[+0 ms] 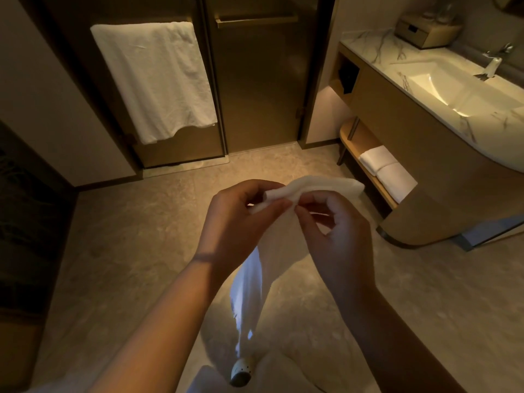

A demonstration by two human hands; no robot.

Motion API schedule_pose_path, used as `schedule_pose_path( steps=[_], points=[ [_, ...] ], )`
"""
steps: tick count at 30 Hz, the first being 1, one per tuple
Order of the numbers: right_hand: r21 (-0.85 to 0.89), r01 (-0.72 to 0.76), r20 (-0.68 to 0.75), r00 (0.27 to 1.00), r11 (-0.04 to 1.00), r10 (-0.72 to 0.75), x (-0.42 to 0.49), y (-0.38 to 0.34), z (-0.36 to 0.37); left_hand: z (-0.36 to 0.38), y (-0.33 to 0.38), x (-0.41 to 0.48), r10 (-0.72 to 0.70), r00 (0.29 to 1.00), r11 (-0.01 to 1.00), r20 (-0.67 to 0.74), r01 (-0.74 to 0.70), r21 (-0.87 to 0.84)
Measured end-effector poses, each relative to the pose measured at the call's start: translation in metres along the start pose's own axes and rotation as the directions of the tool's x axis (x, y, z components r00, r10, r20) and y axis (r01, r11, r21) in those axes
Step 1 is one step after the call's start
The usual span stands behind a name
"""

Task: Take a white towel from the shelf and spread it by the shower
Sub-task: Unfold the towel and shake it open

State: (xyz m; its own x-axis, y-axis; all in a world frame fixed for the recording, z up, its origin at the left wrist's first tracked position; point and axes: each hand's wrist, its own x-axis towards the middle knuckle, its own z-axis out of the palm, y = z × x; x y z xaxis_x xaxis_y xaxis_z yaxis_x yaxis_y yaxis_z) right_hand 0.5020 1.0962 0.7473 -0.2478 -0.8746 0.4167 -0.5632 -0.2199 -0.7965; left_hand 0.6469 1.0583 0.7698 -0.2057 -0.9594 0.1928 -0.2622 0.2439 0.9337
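So the head camera was the only view here, looking down at both hands out in front, over a mottled beige stone floor (136, 251). The soft white cotton towel (286, 236) was already off the low wooden shelf (365, 168) under the vanity, where two folded white towels (388, 171) sat side by side. It was up in the air between the hands, most of it hanging bunched toward the floor.

The left hand (241, 219) had its fingers pinched shut on the towel's top edge, thumb over the cloth. The right hand (340, 231) was right next to it, fingers curled in on the same edge, though it was dim and I couldn't quite tell how much cloth it had, probably just a corner.

Looked to me like the unfolding step: finding the corners before spreading. To do it well I'd say work the hands apart along that top edge until each has a corner, let the rest drop open, then lay it flat on the floor in front of the dark-framed glass shower door (261, 80). The one beside it already had a big white bath towel (154, 78) draped over its bar. Don't let the bottom end drag folded under.
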Motion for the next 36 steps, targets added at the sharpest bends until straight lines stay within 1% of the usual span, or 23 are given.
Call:
schedule_pose_path(
  steps=[2,5,9,14,16,19,21,25,27,30,36],
  points=[
    [0.032,0.014,0.036,0.999,0.999,-0.015,-0.001,0.003,0.001,-0.001,-0.003,0.001,-0.020,1.000,1.000,0.016,0.020,-0.008],
    [-0.048,0.090,0.117,0.990,0.995,-0.084,0.001,0.010,0.001,-0.001,-0.006,0.001,-0.037,0.997,0.999,0.062,0.037,0.001],
    [-0.077,0.158,0.173,0.974,0.985,-0.143,0.010,0.019,0.002,0.001,-0.012,0.000,-0.123,0.990,0.980,0.074,0.132,-0.146],
    [-0.019,0.115,0.214,0.971,0.993,-0.108,0.018,0.022,0.001,0.005,-0.018,-0.002,-0.105,0.993,0.981,0.056,0.113,-0.156],
    [0.068,0.029,0.194,0.980,0.997,-0.042,0.017,0.023,0.002,0.005,-0.020,-0.001,-0.102,0.994,0.984,0.046,0.107,-0.140],
    [0.221,-0.141,0.177,0.979,0.965,0.102,0.014,0.023,0.006,0.006,-0.020,0.000,-0.094,0.995,0.984,0.032,0.098,-0.150],
    [0.272,-0.182,0.193,0.972,0.945,0.132,0.010,0.024,0.009,0.006,-0.019,0.001,-0.084,0.996,0.988,0.021,0.086,-0.126],
    [0.320,-0.148,0.206,0.975,0.936,0.084,0.006,0.026,0.011,0.004,-0.019,0.001,-0.099,0.995,0.990,0.018,0.101,-0.101],
    [0.358,-0.147,0.239,0.969,0.922,0.062,0.004,0.027,0.012,0.002,-0.019,0.002,-0.107,0.994,0.988,0.009,0.108,-0.108],
    [0.367,-0.162,0.290,0.956,0.916,0.053,0.004,0.026,0.013,0.000,-0.019,0.003,-0.106,0.994,0.990,0.008,0.106,-0.092],
    [0.333,-0.110,0.255,0.967,0.937,0.023,0.001,0.026,0.017,0.001,-0.023,0.004,-0.147,0.989,0.980,-0.019,0.144,-0.135]
  ],
)
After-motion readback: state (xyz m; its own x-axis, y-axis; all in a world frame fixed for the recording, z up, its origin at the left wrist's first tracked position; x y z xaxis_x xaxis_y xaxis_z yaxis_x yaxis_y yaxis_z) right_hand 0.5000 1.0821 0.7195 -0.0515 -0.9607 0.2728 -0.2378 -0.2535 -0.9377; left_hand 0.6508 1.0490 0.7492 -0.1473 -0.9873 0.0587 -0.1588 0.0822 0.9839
